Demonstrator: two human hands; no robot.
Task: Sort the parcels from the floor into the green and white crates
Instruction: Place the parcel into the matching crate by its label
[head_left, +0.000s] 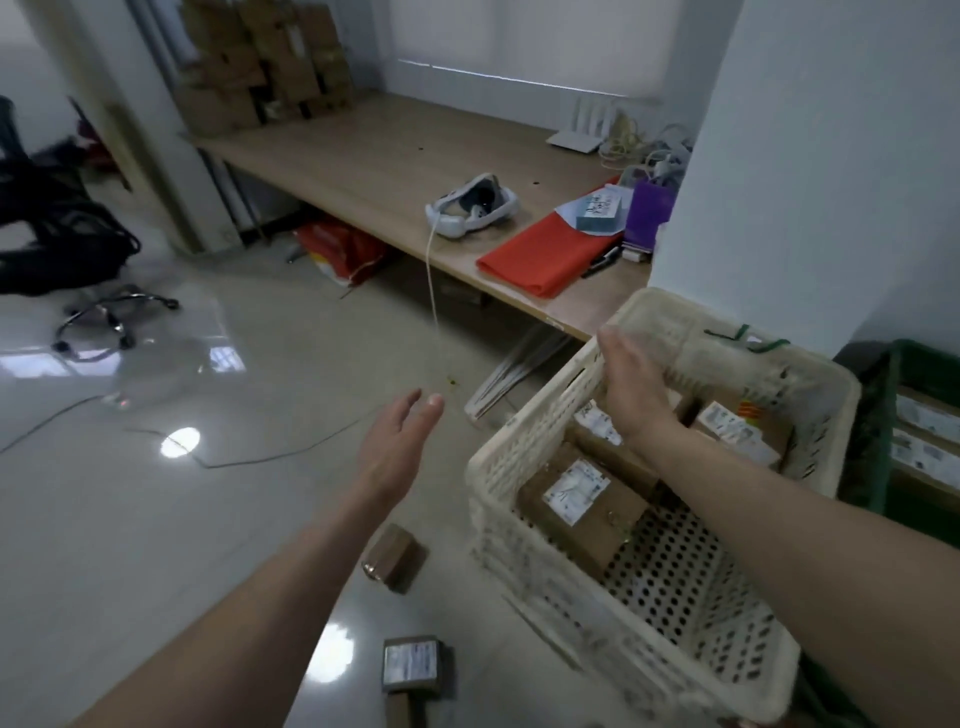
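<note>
Your left hand (397, 441) hovers open, fingers straight, over the floor. Two brown parcels lie near you: a plain parcel (395, 558) just left of the white crate (498, 499) and a labelled parcel (413, 667) nearer. Your right hand (631, 374), loose and empty, hangs above the crated parcels (582, 499). The green crate (878, 441) stands far right.

The floor (156, 519) under me was glossy and smooth, mirroring the lights. My white crate (524, 545) was matt perforated plastic, slightly grimy; the green crate (878, 421) looked plastic too. The parcels (597, 525) inside were matt brown cardboard with white paper labels (575, 491), while one parcel (395, 558) below my arm gleamed glossy brown. The table (374, 156) was matt wood grain, the chair base (104, 312) polished metal.
</note>
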